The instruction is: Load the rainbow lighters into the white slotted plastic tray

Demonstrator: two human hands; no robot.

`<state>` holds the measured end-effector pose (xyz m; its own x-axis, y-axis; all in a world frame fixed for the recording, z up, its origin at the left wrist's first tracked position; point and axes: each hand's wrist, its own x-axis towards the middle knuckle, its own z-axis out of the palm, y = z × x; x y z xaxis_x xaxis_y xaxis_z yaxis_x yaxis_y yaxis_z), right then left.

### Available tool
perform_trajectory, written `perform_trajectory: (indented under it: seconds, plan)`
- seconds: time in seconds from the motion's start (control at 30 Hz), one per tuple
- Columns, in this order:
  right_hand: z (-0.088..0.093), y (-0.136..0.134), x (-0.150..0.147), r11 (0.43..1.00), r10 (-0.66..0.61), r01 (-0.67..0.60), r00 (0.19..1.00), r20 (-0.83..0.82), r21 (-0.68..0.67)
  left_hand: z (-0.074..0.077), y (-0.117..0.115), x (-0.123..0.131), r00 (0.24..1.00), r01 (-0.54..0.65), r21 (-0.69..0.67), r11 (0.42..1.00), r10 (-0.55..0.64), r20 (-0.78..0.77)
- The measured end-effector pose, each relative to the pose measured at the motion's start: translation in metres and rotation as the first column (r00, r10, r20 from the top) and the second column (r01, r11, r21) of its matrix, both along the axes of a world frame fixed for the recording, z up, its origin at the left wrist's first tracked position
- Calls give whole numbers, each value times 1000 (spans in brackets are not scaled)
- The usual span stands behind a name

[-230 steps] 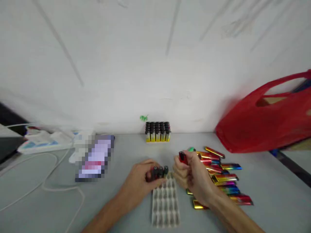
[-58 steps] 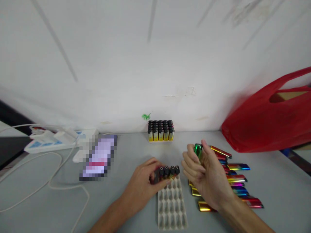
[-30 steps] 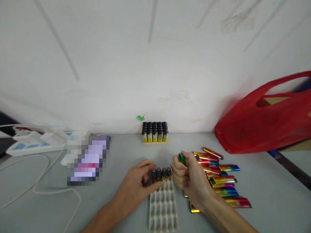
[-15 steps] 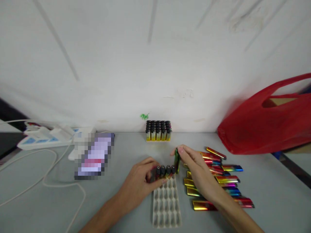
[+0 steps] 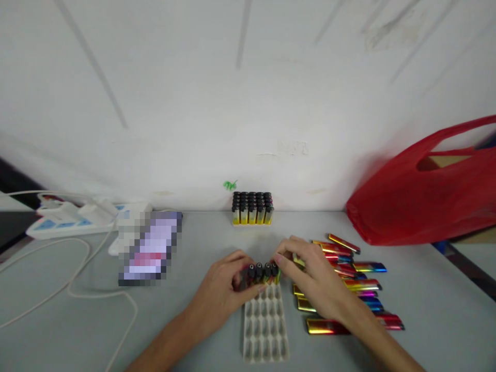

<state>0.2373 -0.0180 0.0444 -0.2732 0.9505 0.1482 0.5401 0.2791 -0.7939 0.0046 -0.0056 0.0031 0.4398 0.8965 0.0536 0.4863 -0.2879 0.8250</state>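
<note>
at lower centre the left hand (image 5: 222, 284) clamps upright lighters (image 5: 259, 268) at the upper end of the tray (image 5: 265, 336); the right hand (image 5: 310, 268) meets their right end, its pinch too hidden to tell. the lighters look light, stiff, slick; best held high.

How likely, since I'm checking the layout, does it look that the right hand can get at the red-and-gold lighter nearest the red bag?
Probably yes: that red-and-gold lighter lies uncovered, with only other lighters lying low between it and the right hand.
</note>
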Motion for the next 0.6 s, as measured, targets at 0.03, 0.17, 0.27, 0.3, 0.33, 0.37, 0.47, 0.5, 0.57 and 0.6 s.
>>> perform_trajectory:
  seconds: [0.03,0.17,0.27,0.3,0.33,0.37,0.47,0.5,0.57,0.6]
  plan:
    - [0,0,1,1000,21,-21,1000,13,8,0,0,0,1000,-1,-1,1000,1,3]
    - [-1,0,5,998,62,-62,998,14,-7,-2,-2,-1,1000,1,0,1000,-1,8]
    - [-1,3,12,999,-50,50,999,-22,3,-3,-1,-1,1000,-2,-1,1000,2,9]
    - [0,5,15,994,-110,110,993,-32,12,-3,-1,-1,1000,-4,-1,1000,4,9]
    - [0,8,20,984,-174,175,984,-35,25,-4,-1,-1,1000,-7,-2,1000,7,8]
    - [0,12,26,971,-236,236,972,-23,47,-4,0,0,1000,-11,-3,1000,11,7]
    - [-1,25,55,918,-389,373,913,121,136,-3,-1,0,1000,-20,-7,1000,20,3]
    - [-2,30,68,904,-423,399,883,202,151,-2,-1,1,1000,-22,-7,1000,22,1]
    - [-4,38,96,878,-474,456,791,386,143,-2,-1,1,1000,-28,0,1000,28,-3]
    - [-5,41,111,876,-462,472,757,462,101,-2,-2,1,999,-33,8,999,33,-4]
